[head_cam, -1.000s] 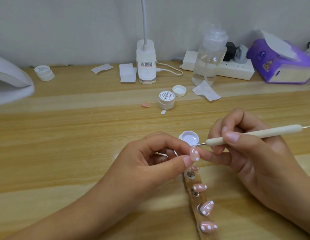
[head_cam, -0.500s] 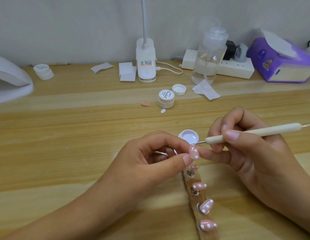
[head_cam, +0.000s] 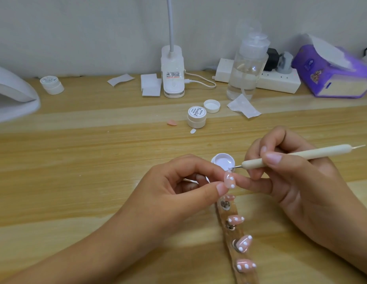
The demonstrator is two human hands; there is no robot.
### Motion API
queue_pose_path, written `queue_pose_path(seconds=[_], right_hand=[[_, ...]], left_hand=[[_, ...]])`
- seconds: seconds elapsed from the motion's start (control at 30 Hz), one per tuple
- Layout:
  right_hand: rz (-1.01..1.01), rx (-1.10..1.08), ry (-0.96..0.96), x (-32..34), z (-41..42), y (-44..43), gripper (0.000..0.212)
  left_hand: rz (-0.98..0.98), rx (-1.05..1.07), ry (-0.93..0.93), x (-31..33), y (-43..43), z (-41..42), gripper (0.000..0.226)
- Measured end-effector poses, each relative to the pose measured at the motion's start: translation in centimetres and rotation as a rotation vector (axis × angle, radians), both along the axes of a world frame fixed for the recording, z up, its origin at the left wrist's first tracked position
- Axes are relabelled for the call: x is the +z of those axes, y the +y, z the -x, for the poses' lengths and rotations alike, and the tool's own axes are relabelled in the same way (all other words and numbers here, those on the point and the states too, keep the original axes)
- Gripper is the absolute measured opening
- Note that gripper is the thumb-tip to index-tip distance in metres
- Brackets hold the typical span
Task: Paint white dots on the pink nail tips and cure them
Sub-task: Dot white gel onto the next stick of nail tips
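Observation:
My left hand (head_cam: 178, 193) pinches a pink nail tip (head_cam: 229, 180) with white dots between thumb and forefinger. My right hand (head_cam: 297, 181) grips a cream dotting tool (head_cam: 297, 155); its metal point sits at the tip's upper edge, just in front of the small open pot of white paint (head_cam: 222, 160). A right finger steadies the tip from the side. Below, a clear holder strip (head_cam: 229, 238) carries several pink tips with white dots (head_cam: 244, 241). The white curing lamp (head_cam: 12, 95) stands at the far left.
A closed white jar (head_cam: 196, 116), a loose lid (head_cam: 211, 105) and a stray pink tip (head_cam: 172, 122) lie mid-table. Behind are a clip lamp base (head_cam: 172, 74), a clear pump bottle (head_cam: 247, 66), a power strip (head_cam: 277, 80), a purple tissue pack (head_cam: 332, 72), white wipes (head_cam: 151, 85) and another jar (head_cam: 51, 84).
The dotting tool's point has stayed by the held tip, shifting slightly toward its upper edge near the paint pot. Both hands hold nearly the same place.

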State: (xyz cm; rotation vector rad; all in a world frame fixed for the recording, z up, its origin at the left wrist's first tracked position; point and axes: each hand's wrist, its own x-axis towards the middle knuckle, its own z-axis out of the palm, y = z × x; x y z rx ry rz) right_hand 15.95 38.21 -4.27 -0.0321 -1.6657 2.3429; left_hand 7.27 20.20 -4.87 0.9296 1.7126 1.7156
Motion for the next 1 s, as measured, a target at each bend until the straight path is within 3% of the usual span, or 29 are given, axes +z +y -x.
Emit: queue_pose_path(seconds=[0.3, 0.6, 0.67, 0.73, 0.8, 0.9, 1.0], right_hand=[[0.053, 0.102, -0.016, 0.3, 0.3, 0.7, 0.012], [0.054, -0.338, -0.053, 0.1, 0.9, 1.8, 0.009], [0.047, -0.356, -0.051, 0.1, 0.9, 1.8, 0.004], [0.032, -0.368, -0.047, 0.1, 0.8, 1.7, 0.005], [0.016, -0.377, -0.044, 0.1, 0.7, 1.7, 0.009], [0.004, -0.38, -0.039, 0.2, 0.5, 1.7, 0.01], [-0.008, -0.374, -0.038, 0.3, 0.5, 1.6, 0.01]], left_hand=[[0.009, -0.005, -0.028, 0.3, 0.0, -0.2, 0.01], [-0.095, 0.178, 0.001, 0.6, -0.2, -1.0, 0.011], [-0.201, 0.245, 0.311, 1.1, -0.9, -1.7, 0.008], [-0.266, 0.177, 0.736, 1.7, -1.7, -2.7, 0.002], [-0.272, 0.105, 1.048, 1.7, -2.1, -3.9, 0.007], [-0.236, 0.008, 1.354, 1.1, -2.0, -4.9, 0.013], [-0.198, -0.015, 1.48, 0.5, -1.8, -5.1, 0.021]])
